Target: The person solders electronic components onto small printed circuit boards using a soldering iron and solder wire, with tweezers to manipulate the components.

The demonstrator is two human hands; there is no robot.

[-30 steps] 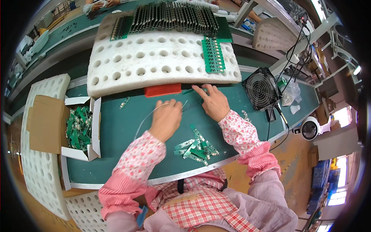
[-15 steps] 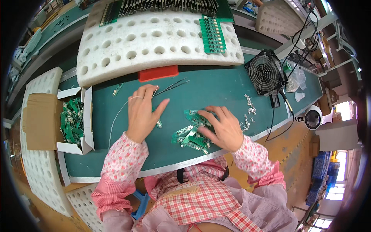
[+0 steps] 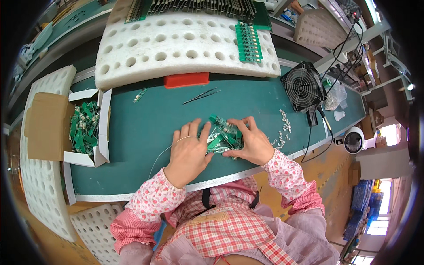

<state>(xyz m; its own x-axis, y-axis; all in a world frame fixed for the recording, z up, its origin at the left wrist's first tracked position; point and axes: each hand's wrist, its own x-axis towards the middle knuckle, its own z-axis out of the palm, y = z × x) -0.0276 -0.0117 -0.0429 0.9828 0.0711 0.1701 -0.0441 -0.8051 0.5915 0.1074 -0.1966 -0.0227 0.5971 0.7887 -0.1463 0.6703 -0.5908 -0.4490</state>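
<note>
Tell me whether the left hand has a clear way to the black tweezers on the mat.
Probably yes. The left hand rests beside the pile of green circuit boards, and the tweezers lie farther back on bare green mat, with nothing between them.

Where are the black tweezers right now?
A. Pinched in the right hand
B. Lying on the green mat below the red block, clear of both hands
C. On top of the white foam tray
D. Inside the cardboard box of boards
B: the tweezers lie on the green mat just below the red block, while the left hand and right hand gather the pile of small green boards.
</note>
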